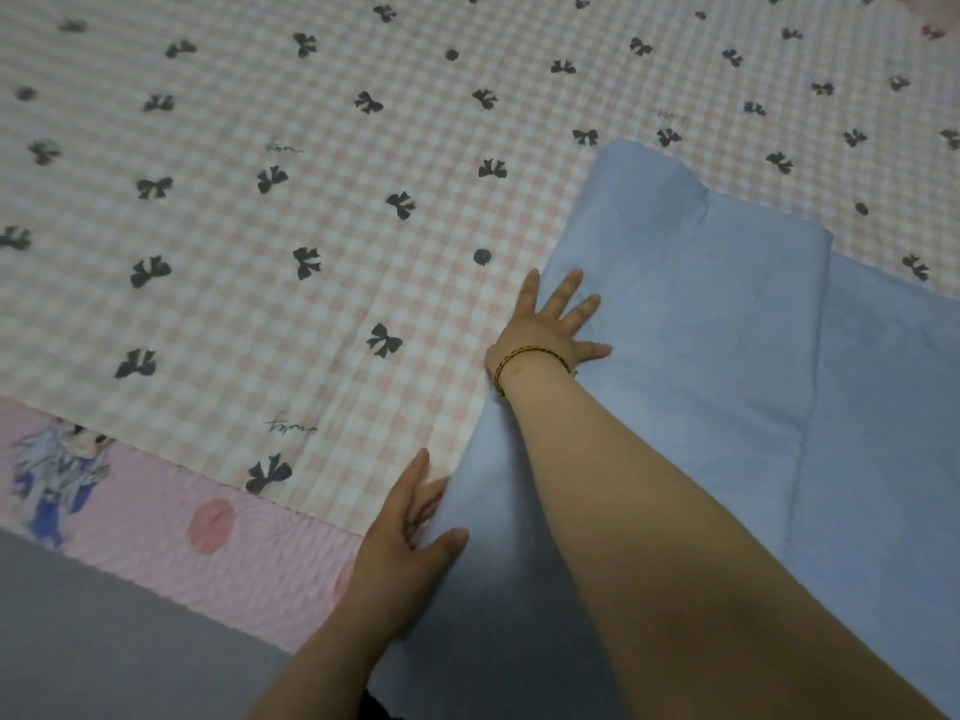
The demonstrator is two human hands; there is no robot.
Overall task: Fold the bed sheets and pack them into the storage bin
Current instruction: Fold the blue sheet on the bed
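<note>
1. Right now, a light blue sheet (701, 366) is lying partly folded on the right side of the view, spread over a pink-and-white checked bed cover (260, 226) printed with black bows.
2. Its upper part is lying doubled over, giving a thicker folded layer with a rounded edge at the far end, while a single layer is reaching out to the right beneath it.
3. The right hand (550, 324) is lying flat on the left part of the blue sheet, palm down with fingers spread wide and gripping nothing.
4. A thin braided bracelet (519, 361) is sitting round that wrist, and the bare forearm is stretching across the sheet from the lower right.
5. The left hand (410, 543) is resting at the near left edge of the blue sheet, with the thumb lying on top of the cloth and the fingers tucking along or under the edge; whether it is truly pinching the fabric, I cannot tell.
6. Along the near edge of the checked cover, a pink quilted layer (156, 517) with a cartoon figure and round spots is showing, and beyond it a grey floor (104, 641) is filling the lower left corner.
</note>
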